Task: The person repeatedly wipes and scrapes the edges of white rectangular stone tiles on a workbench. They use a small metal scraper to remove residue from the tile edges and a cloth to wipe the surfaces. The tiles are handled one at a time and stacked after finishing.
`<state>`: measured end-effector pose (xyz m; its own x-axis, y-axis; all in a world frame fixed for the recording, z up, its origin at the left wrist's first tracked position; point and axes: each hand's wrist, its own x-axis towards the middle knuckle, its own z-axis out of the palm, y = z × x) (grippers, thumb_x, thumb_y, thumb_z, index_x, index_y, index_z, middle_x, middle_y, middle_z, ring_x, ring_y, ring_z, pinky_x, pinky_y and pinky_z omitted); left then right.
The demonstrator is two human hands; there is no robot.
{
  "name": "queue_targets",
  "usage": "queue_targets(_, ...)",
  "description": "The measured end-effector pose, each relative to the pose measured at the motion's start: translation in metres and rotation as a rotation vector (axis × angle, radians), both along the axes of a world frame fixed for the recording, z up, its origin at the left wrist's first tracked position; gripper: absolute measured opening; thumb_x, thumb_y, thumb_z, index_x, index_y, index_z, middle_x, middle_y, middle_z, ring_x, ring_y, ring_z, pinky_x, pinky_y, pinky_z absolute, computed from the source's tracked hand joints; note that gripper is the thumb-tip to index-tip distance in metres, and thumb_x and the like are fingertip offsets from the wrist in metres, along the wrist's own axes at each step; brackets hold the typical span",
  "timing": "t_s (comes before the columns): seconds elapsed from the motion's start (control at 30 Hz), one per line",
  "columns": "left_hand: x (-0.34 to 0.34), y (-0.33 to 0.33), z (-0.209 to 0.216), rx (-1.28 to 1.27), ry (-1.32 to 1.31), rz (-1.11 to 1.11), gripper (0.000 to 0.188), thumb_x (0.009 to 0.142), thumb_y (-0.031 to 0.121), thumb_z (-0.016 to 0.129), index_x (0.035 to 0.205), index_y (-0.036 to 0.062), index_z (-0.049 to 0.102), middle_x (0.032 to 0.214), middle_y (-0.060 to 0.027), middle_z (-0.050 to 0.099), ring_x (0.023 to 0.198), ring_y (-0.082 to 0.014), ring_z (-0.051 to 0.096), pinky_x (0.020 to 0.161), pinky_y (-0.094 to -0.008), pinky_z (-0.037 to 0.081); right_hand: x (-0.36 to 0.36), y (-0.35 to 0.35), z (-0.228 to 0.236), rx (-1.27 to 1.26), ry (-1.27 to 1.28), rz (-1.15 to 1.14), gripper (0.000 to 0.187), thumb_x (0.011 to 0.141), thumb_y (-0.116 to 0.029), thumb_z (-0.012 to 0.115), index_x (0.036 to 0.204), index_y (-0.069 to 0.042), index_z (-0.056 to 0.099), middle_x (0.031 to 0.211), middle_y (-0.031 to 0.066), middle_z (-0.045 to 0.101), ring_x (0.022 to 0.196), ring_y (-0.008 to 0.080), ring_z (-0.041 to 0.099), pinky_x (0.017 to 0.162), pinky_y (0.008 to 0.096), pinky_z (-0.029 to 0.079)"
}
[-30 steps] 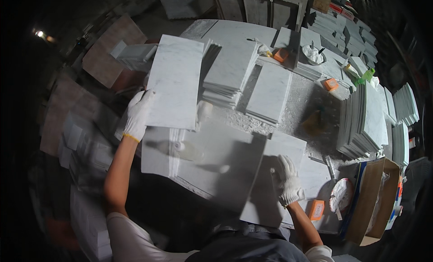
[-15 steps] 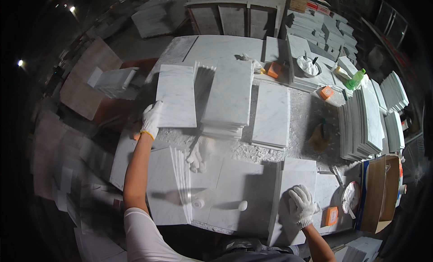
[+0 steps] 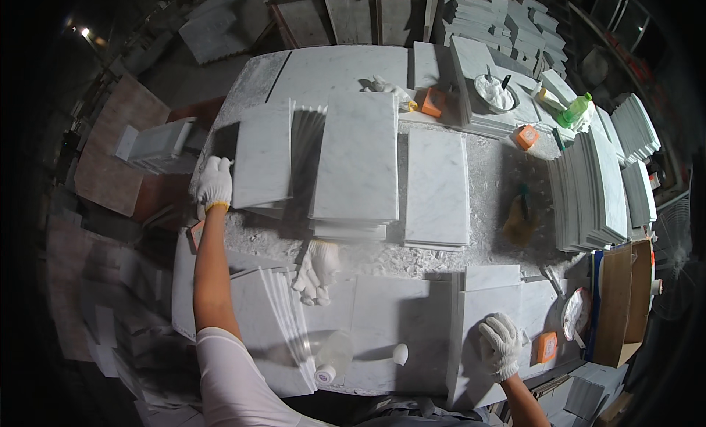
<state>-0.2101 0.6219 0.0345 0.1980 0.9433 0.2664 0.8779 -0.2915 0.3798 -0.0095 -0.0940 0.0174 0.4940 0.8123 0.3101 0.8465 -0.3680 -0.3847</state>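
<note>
My left hand (image 3: 215,183), in a white knit glove with a yellow cuff, is beside the left edge of a pale grey-veined marble tile (image 3: 263,156). Its fingers are partly extended, with nothing seen in them. That tile lies over another, whose edge shows below it. My right hand (image 3: 501,346), also gloved, rests with loosely bent fingers on a marble slab (image 3: 478,383) at the near right. In the middle stand a taller tile stack (image 3: 357,159) and a lower one (image 3: 437,184). Empty white gloves (image 3: 318,273) lie before them.
The dusty worktable (image 3: 489,214) holds a clear bottle (image 3: 334,353), orange boxes (image 3: 546,347), a bowl of white paste (image 3: 494,95), a green bottle (image 3: 575,111) and upright tiles (image 3: 592,192). A cardboard box (image 3: 621,302) stands at the right edge. Leaning tiles (image 3: 283,331) fan out near left.
My left hand has come off the tile's edge and shifted slightly left. The tile has turned a little, and another's edge shows beneath. My right hand stays on the slab. The view has shifted.
</note>
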Motion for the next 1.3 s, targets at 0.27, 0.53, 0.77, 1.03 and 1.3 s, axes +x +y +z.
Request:
queue_targets(0.27,0.025,0.044,-0.006,-0.208,-0.012,-0.103,0.075,0.091,0.057,0.064,0.148,0.0094,0.053,0.146,-0.0214,0.058,0.133,-0.0408,0.056,0.109,-0.0456,0.045,-0.002,-0.002,-0.005,-0.011,-0.014,-0.025,0.033,0.080,-0.009,0.068,0.113,-0.012,0.073,0.117,0.0118,0.071,0.112,0.0364,0.067,0.097,0.0507,0.052)
queue_targets(0.53,0.037,0.091,-0.068,-0.387,-0.448,-0.134,0.077,0.093,0.046,0.073,0.147,-0.0047,0.051,0.147,-0.0193,0.059,0.133,-0.0298,0.057,0.111,-0.0372,0.043,0.000,0.000,-0.005,-0.042,0.007,-0.026,0.023,0.085,-0.008,0.066,0.108,-0.009,0.072,0.112,0.0146,0.069,0.109,0.0394,0.066,0.097,0.0533,0.052)
queue_targets(0.77,0.034,0.100,-0.080,-0.436,-0.633,-0.140,0.069,0.094,0.032,0.077,0.144,-0.0076,0.053,0.143,-0.0179,0.062,0.129,-0.0245,0.059,0.111,-0.0334,0.043,-0.001,0.002,-0.005,-0.110,-0.013,-0.020,0.026,0.086,-0.010,0.064,0.111,-0.008,0.070,0.116,0.0158,0.067,0.112,0.0410,0.064,0.099,0.0554,0.050)
queue_targets(1.03,0.038,0.093,-0.062,-0.390,-0.444,-0.184,0.068,0.094,0.033,0.075,0.144,-0.0082,0.054,0.146,-0.0195,0.060,0.133,-0.0258,0.057,0.113,-0.0340,0.042,-0.003,-0.001,-0.006,-0.148,0.005,-0.017,0.031,0.081,-0.008,0.063,0.112,-0.007,0.068,0.117,0.0185,0.066,0.114,0.0438,0.062,0.099,0.0587,0.048)
queue_targets(1.3,0.057,0.097,-0.052,-0.336,-0.293,-0.265,0.067,0.093,0.035,0.074,0.141,-0.0078,0.056,0.143,-0.0228,0.062,0.131,-0.0309,0.060,0.111,-0.0363,0.044,-0.003,-0.003,-0.009,-0.133,-0.019,0.004,0.031,0.083,-0.009,0.062,0.114,-0.007,0.067,0.119,0.0184,0.065,0.116,0.0437,0.062,0.099,0.0592,0.047)
